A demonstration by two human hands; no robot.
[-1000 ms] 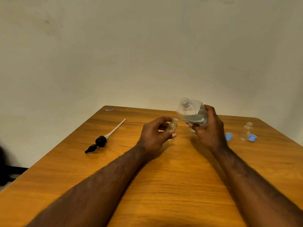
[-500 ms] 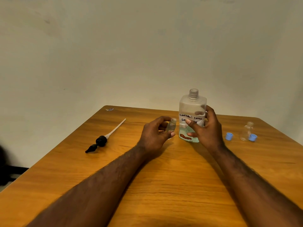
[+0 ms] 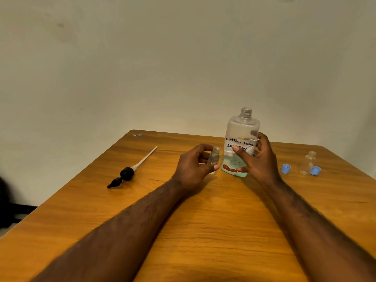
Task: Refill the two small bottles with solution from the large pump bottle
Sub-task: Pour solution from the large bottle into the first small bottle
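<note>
**Both hands full: 1 small bottle, 1 large bottle**

My left hand (image 3: 195, 165) pinches a small bottle (image 3: 214, 157) between thumb and curled fingers. The bottle is upright, its mouth is uncapped, and it sits low over the table (image 3: 203, 231). I cannot tell whether its base touches the wood.

My right hand (image 3: 258, 161) grips the large bottle (image 3: 243, 129), with the thumb across the front of the handwritten white label and the fingers wrapped round the far side. This bottle stands upright just beside the small one, to its right. Its threaded neck is open, and a shallow layer of pale blue-green solution lies at the bottom.

The pump head (image 3: 127, 174), black with a white dip tube, lies flat on the table well off to my left.

To my right, the second small bottle (image 3: 308, 162) stands clear and uncapped. 1 blue cap (image 3: 285, 168) lies between it and my right hand. The other blue cap (image 3: 315, 170) sits right against its base.

A plain pale wall (image 3: 183, 68) rises behind the table.
</note>
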